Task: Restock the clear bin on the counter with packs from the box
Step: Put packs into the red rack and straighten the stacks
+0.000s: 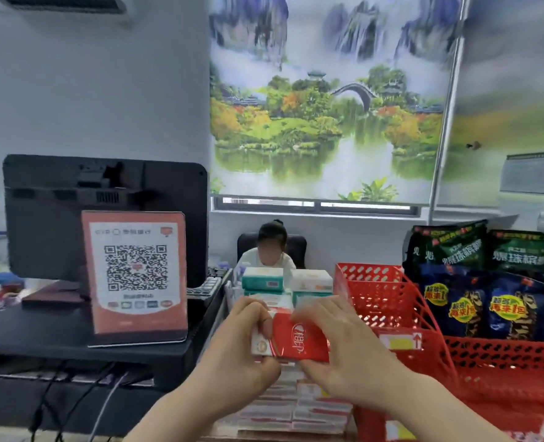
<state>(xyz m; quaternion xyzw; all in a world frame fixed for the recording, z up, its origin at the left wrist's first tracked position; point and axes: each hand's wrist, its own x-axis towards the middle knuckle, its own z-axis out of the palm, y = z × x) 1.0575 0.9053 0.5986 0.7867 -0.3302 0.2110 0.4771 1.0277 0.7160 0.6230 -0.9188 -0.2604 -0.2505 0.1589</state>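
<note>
My left hand [245, 341] and right hand [347, 346] pinch the red pack [296, 344] above the clear bin [224, 301]; uneven release could land it askew.

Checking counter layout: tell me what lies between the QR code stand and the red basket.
Head view: the left hand and right hand grip a red pack there, over stacked packs.

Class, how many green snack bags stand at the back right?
2. The left green bag and the right green bag, side by side behind the blue bags; others may be hidden.
</note>
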